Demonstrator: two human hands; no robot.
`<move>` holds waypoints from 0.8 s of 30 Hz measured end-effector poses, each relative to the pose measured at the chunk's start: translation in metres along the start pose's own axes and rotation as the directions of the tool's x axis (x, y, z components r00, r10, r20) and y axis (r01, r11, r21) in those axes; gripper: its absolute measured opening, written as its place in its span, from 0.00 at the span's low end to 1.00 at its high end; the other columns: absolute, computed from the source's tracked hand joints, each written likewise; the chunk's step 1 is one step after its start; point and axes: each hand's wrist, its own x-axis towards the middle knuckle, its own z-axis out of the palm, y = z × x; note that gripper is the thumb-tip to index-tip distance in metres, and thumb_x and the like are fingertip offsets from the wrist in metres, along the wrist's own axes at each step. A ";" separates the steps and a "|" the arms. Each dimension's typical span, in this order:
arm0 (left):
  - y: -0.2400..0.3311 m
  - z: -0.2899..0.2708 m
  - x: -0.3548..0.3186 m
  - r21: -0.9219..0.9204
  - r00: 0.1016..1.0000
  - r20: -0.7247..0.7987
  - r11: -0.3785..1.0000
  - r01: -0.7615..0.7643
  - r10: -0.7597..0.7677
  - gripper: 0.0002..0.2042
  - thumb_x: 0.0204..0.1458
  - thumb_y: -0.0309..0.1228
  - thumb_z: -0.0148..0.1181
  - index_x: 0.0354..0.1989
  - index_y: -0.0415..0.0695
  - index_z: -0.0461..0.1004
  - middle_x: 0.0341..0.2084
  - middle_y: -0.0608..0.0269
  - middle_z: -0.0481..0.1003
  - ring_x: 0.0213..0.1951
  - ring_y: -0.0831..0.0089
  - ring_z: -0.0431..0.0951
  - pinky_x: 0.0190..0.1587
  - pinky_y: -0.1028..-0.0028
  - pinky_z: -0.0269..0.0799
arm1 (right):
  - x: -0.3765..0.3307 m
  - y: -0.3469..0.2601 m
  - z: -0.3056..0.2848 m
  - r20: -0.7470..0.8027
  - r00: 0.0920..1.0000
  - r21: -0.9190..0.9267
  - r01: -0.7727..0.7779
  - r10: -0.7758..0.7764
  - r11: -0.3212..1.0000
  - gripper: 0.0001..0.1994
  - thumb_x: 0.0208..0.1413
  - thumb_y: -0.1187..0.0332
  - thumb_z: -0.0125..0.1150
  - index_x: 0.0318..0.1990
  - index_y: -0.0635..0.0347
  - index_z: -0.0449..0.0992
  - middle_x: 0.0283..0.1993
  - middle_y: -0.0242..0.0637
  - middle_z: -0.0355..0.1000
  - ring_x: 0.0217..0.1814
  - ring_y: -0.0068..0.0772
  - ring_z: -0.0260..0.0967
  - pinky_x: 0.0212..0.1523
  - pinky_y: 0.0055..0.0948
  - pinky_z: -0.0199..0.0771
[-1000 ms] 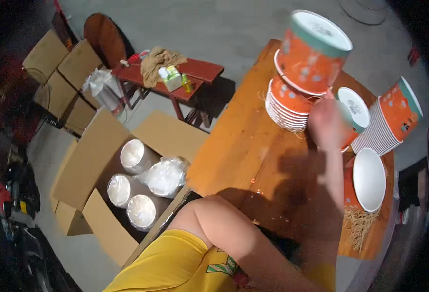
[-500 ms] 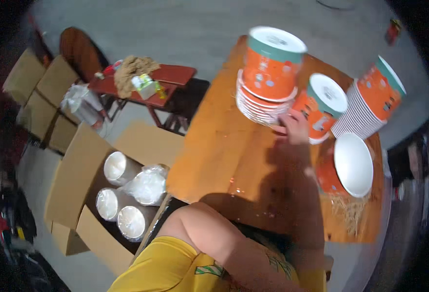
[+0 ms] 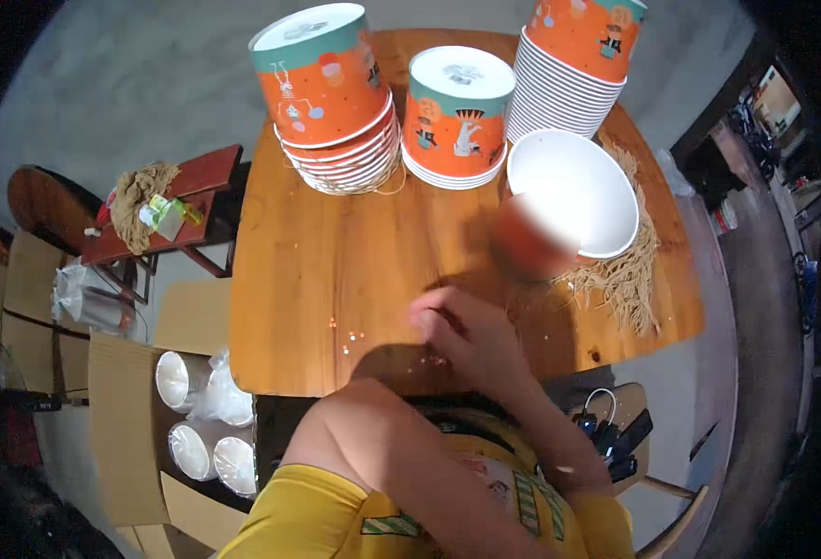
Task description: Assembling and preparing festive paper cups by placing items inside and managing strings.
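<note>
Directly before me stretches a wooden table point(image 3: 289, 265); off its near left corner, on the floor, an open carton point(image 3: 126, 429) holds white, plastic-wrapped packs point(image 3: 191, 452). Toward the table's far right corner rises the tall nested stack point(image 3: 567, 93) of orange paper buckets, bases up. The left stack point(image 3: 322, 98), also inverted, sits by the far left corner, and the shorter middle stack point(image 3: 457, 121) stands between them, near the far edge. Closer to the right edge, an upturned white mouth marks the open paper bucket point(image 3: 606, 200); whether others nest inside it I can't tell. Beside it, toward that edge, spreads a hank of tan twine point(image 3: 639, 289).

My right hand point(image 3: 471, 337) hangs over the near edge's side of the table, nearest the open bucket and apart from it. Its fingers are curled and show nothing between them; whether they pinch something thin I cannot tell. My left hand is out of sight.

I expect the buckets to be light, firm at the rims, rather slick, and easily dented mid-wall, so I'd cradle a stack low, around its banded rims. The twine should be limp and prone to snag; one strand's end is the place to pinch.

Smallest are pale crumbs point(image 3: 350, 340) toward the near edge.
</note>
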 end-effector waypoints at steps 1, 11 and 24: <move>0.001 -0.001 -0.004 -0.007 1.000 0.008 1.000 0.019 -0.019 0.14 0.63 0.32 0.38 0.50 0.38 0.66 0.39 0.62 0.70 0.41 0.81 0.70 0.49 0.75 0.65 | -0.008 0.000 -0.004 -0.037 0.999 -0.150 -0.028 0.022 0.988 0.10 0.58 0.66 0.53 0.42 0.62 0.73 0.32 0.33 0.73 0.31 0.22 0.70 0.33 0.24 0.71; 0.003 -0.032 -0.030 0.179 0.996 -0.059 0.982 -0.053 0.064 0.16 0.63 0.38 0.38 0.52 0.42 0.66 0.38 0.64 0.70 0.41 0.84 0.70 0.51 0.73 0.63 | -0.054 0.035 -0.033 -0.043 0.999 -0.482 -0.010 -0.012 0.876 0.08 0.55 0.68 0.55 0.39 0.60 0.74 0.38 0.43 0.74 0.39 0.47 0.72 0.40 0.36 0.72; -0.093 -0.015 -0.223 0.359 0.364 -0.820 0.098 0.928 -0.442 0.09 0.48 0.26 0.55 0.39 0.46 0.69 0.36 0.58 0.65 0.41 0.59 0.67 0.44 0.64 0.68 | -0.079 0.054 -0.057 -0.230 0.973 -0.362 -0.101 0.016 0.927 0.08 0.55 0.69 0.55 0.40 0.62 0.75 0.38 0.42 0.75 0.37 0.37 0.73 0.38 0.30 0.72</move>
